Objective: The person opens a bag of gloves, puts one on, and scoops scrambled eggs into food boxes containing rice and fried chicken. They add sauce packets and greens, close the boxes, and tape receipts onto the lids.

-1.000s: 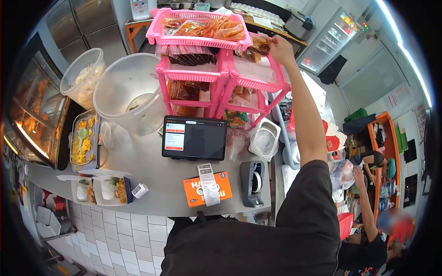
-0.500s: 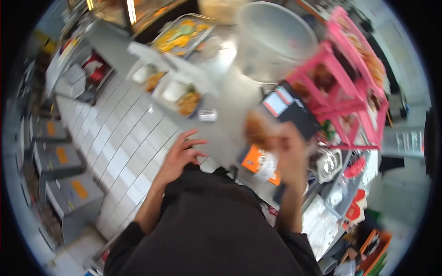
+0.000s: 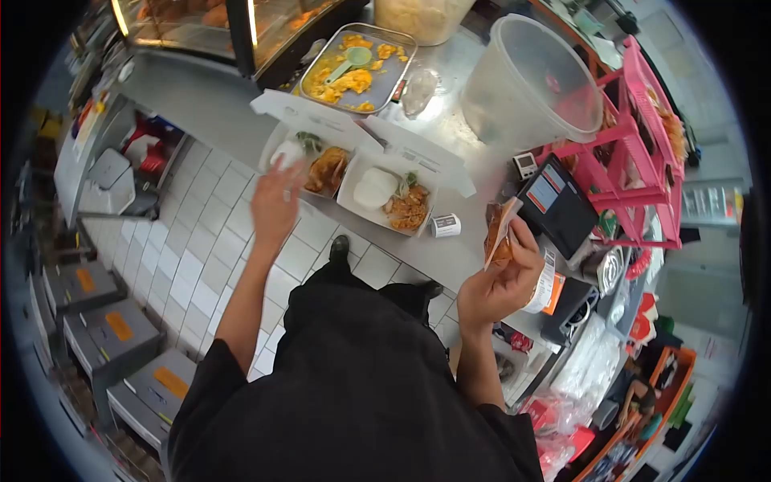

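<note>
Two open white takeaway boxes stand side by side at the counter's edge. The left box (image 3: 271, 153) and the right box (image 3: 364, 206) each hold white rice, browned food and some greens. My left hand (image 3: 275, 201), slightly blurred, is over the near left edge of the left box, fingers apart and nothing visible in them. My right hand (image 3: 504, 281) pinches a small clear packet of reddish-brown sauce (image 3: 499, 241) above the counter, right of the boxes. A small white printed label roll (image 3: 446, 226) lies beside the right box.
Behind the boxes are a metal tray of yellow food (image 3: 391, 80) with a green scoop and a large clear tub (image 3: 514, 88). A black device (image 3: 556, 205), pink racks (image 3: 634, 161) and an orange box (image 3: 554, 294) stand at the right. A glass display case (image 3: 201, 32) is at the back left.
The view has shifted, and the boxes now appear further right. My left hand has moved up to the left box. My right hand, blurred before, now shows the sauce packet clearly.
</note>
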### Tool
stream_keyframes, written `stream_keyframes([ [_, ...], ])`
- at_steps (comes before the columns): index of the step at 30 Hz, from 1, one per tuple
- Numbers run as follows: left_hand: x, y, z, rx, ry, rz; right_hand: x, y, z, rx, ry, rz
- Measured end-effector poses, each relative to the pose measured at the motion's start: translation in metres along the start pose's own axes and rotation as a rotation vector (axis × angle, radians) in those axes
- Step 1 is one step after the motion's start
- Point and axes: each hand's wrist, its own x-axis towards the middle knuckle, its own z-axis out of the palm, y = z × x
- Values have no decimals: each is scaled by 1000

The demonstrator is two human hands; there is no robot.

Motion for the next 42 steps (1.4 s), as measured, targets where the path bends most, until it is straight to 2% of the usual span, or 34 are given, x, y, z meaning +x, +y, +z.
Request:
stream_keyframes([
  [1, 7, -21, -1, -15, 39, -18, -4, 6, 6, -17, 126, -137],
  [2, 11, -40, -2, -34, 68, -35, -11, 19, 13, -5, 156, -199],
  [3, 19, -51, -3, -55, 0, -160, -24, 35, 16, -73, 79, -200],
  [4, 26, -60, -2, -71, -70, -286, -27, 46, 19, -241, -139, -232],
  [5, 32, -75, 8, -96, -86, -268, -41, 53, 12, -274, -128, -229],
  [7, 49, -96, 30, -255, -243, -435, -65, 75, 5, -526, -193, 183],
  [8, 53, -93, 32, -270, -244, -431, -70, 89, 1, -538, -188, 175],
  [10, 52, -86, 24, -114, -47, -244, -73, 117, -13, -751, -22, 678],
  [11, 48, -77, 18, -113, -51, -240, -71, 133, -18, -751, -20, 684],
  [13, 33, -50, 2, -192, -10, -216, -56, 167, -19, -652, -513, 868],
  [15, 12, -25, -8, -300, -245, -302, -31, 196, -9, -672, -350, 766],
  [16, 0, -22, -5, -422, -379, -365, -23, 211, -4, -665, -338, 775],
  [18, -31, -17, 8, -576, -591, -434, -16, 229, -3, -848, -144, 358],
  [21, -45, -6, 8, -619, -689, -435, -45, 172, -10, -726, -117, 364],
  [23, -43, 4, 8, -666, -702, -477, -77, 125, -1, -360, -356, 747],
  [25, -41, 15, 9, -657, -659, -444, -79, 103, 18, -337, -410, 900],
  [26, -38, 22, 7, -639, -712, -415, -84, 112, 9, -345, -392, 907],
  [28, -38, 35, 10, -666, -724, -363, -89, 132, -4, -537, -380, 685],
  [29, -37, 40, 12, -689, -724, -323, -92, 132, -15, -539, -359, 683],
  [30, -36, 45, 18, -681, -753, -282, -94, 125, -33, -472, -328, 793],
  [31, -32, 58, 21, -686, -756, -266, -95, 122, -52, -402, -298, 902],
  [32, -28, 76, 24, -654, -670, -236, -116, 143, -69, -336, -296, 919],
  [34, -19, 101, 36, -607, -563, -173, -118, 138, -93, -305, -246, 948],
  [36, -3, 134, 43, -523, -195, -2, -104, 121, -110, -291, -224, 975],
  [37, 13, 145, 44, -530, -203, 8, -95, 116, -110, -440, -50, 720],
  [38, 30, 154, 44, -408, -110, 201, -82, 112, -104, -578, 118, 457],
  [39, 40, 158, 46, -281, -17, 393, -50, 97, -99, -668, 166, 286],
  [40, 43, 157, 53, -281, -26, 402, -21, 89, -97, -754, 211, 114],
  [41, 41, 153, 63, -301, -138, 394, -18, 105, -101, -756, 214, 123],
  [42, 36, 150, 70, -318, -246, 383, -19, 126, -105, -753, 66, 100],
])
